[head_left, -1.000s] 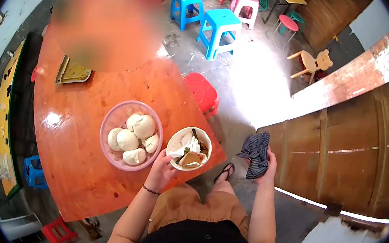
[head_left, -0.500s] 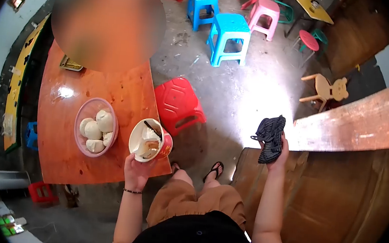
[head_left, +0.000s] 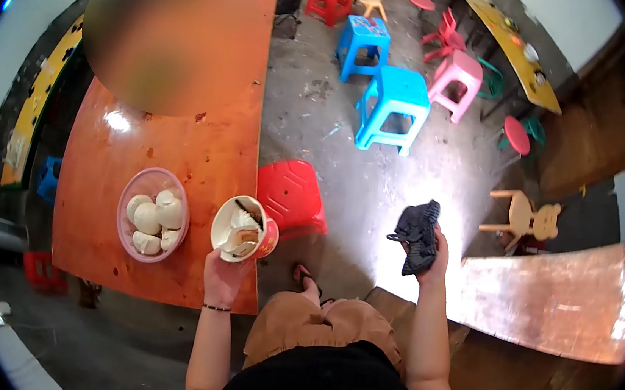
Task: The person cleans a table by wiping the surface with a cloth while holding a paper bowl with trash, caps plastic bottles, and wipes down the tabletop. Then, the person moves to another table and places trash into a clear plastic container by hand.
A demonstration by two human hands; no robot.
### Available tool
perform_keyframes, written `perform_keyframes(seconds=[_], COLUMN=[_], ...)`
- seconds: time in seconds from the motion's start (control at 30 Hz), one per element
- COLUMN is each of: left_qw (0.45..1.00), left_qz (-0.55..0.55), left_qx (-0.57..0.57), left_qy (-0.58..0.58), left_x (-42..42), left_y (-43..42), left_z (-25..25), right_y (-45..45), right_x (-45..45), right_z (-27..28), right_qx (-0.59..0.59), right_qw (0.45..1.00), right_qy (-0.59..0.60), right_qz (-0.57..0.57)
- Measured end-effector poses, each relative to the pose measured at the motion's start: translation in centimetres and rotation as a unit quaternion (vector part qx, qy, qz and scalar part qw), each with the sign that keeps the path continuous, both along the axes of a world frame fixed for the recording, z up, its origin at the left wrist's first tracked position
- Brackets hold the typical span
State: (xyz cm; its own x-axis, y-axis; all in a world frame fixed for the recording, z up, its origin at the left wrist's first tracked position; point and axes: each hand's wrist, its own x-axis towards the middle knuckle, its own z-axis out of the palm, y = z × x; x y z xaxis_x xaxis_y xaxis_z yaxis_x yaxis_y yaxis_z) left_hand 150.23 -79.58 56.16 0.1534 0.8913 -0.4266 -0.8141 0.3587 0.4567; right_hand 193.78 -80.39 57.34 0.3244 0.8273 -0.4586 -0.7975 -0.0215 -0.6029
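My left hand is closed on a paper bucket, white inside and red outside, tilted so its mouth faces me. Inside lie white and brown scraps and a dark strip. The bucket is over the right edge of the wooden table. My right hand grips a crumpled dark striped cloth, held out over the floor. Left of the bucket, a pink plastic basket on the table contains several white, bun-like round pieces.
A red stool stands against the table's right side. Blue stools and a pink stool are farther ahead. On the right are a bear-shaped wooden chair and a shiny brown panel. A blurred patch covers the table's far part.
My view has shifted, so the stools and brown panel sit lower in the picture. Both hands keep hold of the bucket and the cloth. My feet have changed position.
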Motion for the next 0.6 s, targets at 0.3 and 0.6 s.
perform_keyframes(seconds=[0.3,0.6], left_qw=[0.999,0.995], left_qz=[0.033,0.076], left_qx=[0.012,-0.033], left_qy=[0.01,0.054], left_x=[3.1,10.6], left_y=[6.2,15.4], left_z=[-0.6,-2.3], right_y=[6.3,18.3], right_x=[4.5,12.0], right_z=[1.5,-2.0], right_qx=[0.013,-0.018], right_qw=[1.0,0.999], right_qy=[-0.009,0.009], right_qz=[0.024,0.045])
